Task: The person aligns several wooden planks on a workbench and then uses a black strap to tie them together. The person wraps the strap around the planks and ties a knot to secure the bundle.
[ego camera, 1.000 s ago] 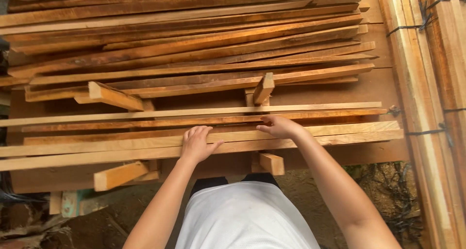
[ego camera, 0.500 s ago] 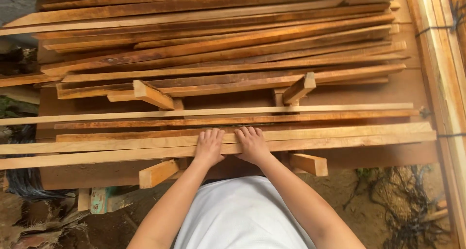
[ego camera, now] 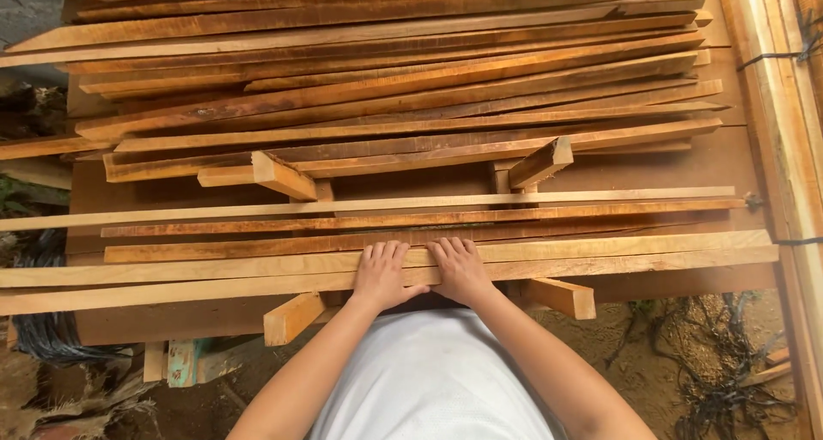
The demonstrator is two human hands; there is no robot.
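Head view: left hand and right hand pressed flat, fingers spread, nothing gripped, on nearest long wood slat below crosswise block. Aligning step judged; gripping needed next.

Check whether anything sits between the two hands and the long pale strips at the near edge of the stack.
Nothing visible does. The left hand and the right hand lie flat, side by side, directly on the two nearest pale wood strips. The short cross blocks sit beneath the strips, off to each side.
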